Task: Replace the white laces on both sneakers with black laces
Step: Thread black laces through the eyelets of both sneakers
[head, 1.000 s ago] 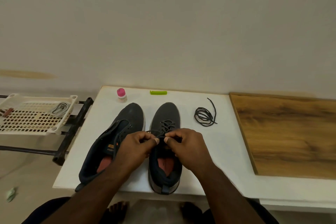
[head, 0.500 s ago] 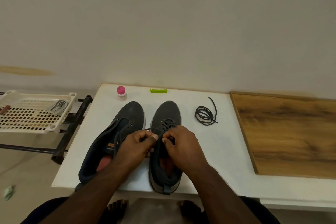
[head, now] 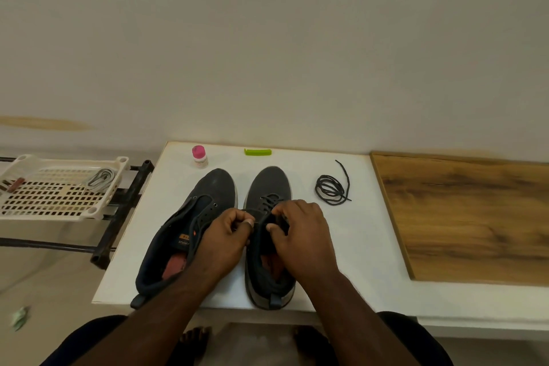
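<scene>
Two dark sneakers side by side on white table (head: 371,246), toes toward 12 o'clock.

L shoe (head: 190,226): no lace seen in eyelets, tongue area open, orange tag on inner side, reddish insole visible. Heel at table's near edge, 6 o'clock.

R shoe (head: 269,187): black lace (head: 271,200) threaded through front eyelets; upper part hidden by hands.

L hand (head: 225,239): fingers curled, thumb and forefinger pinching a lace end at R shoe's left eyelet row. Sits between the shoes, overlapping L shoe's inner side.

R hand (head: 303,235): fingers curled over R shoe's throat, thumb tip pressed toward forefinger. Appears to pinch the lace, but the strand itself is hidden under the fingers.

Spare lace (head: 331,189): black, coiled, loose on table at 3 o'clock of R shoe's toe, apart from it; one end trails toward 12.

Other items: pink-capped bottle (head: 199,157) at 12 o'clock of L shoe's toe, near table's far edge. Green clip (head: 257,152) at 12 o'clock of R shoe. Wood board (head: 475,217) at 3 o'clock, on table. White tray (head: 62,187) on rack at 9 o'clock, off the table, w/ pale coiled cord (head: 101,178) in it; cannot tell if that is a lace.
</scene>
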`<state>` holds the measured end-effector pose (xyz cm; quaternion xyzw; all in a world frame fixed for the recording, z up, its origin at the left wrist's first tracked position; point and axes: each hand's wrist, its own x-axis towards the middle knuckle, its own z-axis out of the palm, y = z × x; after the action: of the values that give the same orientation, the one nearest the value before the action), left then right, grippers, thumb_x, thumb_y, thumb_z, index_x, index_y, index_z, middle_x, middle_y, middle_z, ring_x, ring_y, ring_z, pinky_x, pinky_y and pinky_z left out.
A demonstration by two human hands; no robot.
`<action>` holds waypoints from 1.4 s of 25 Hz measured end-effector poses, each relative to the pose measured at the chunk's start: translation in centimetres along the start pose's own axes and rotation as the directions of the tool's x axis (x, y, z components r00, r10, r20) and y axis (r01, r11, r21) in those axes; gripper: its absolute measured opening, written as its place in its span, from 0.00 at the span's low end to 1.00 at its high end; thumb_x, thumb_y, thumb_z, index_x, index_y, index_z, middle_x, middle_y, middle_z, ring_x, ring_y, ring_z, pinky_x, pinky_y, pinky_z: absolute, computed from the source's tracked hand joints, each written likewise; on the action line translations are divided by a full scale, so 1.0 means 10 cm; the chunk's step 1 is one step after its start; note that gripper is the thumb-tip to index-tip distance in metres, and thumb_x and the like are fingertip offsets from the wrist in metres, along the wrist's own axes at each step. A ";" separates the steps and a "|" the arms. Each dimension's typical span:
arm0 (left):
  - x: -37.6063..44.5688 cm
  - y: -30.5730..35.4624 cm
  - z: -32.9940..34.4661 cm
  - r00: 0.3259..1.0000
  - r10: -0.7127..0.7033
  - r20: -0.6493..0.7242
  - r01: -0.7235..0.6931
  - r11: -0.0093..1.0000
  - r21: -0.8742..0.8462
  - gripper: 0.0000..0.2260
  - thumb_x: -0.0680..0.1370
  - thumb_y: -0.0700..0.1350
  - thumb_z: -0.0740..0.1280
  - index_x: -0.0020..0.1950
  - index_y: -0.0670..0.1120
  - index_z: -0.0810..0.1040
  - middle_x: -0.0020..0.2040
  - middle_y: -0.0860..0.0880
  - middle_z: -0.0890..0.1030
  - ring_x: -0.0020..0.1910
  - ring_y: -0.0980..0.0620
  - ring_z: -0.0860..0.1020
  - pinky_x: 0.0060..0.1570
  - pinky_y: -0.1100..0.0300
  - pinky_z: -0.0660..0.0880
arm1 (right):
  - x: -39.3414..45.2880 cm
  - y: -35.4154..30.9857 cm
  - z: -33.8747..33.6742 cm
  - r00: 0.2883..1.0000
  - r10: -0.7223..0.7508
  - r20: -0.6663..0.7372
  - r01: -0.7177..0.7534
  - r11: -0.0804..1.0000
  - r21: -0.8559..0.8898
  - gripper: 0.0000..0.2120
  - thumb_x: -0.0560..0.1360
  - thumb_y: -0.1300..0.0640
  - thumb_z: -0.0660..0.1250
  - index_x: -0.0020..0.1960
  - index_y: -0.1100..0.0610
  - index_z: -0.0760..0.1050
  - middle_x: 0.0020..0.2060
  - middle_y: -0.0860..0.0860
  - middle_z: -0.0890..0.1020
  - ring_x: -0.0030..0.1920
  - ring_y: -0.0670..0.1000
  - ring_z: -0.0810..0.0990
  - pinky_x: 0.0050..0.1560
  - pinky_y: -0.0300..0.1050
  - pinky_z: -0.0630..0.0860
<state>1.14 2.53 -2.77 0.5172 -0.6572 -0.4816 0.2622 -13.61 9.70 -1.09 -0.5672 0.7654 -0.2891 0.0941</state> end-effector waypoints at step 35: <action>-0.11 0.16 -0.19 0.987 0.078 0.140 -0.129 0.907 0.400 0.07 0.81 0.48 0.64 0.45 0.50 0.78 0.36 0.53 0.79 0.37 0.54 0.78 0.42 0.57 0.75 | -0.58 -0.32 0.32 0.983 -0.089 0.160 0.134 0.945 -0.298 0.20 0.79 0.51 0.57 0.70 0.48 0.71 0.56 0.52 0.81 0.52 0.57 0.80 0.52 0.52 0.68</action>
<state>2.40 2.83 -0.40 0.4948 -0.7843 -0.3498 0.1332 -7.49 13.34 -3.02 -0.6368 0.7588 -0.1297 0.0431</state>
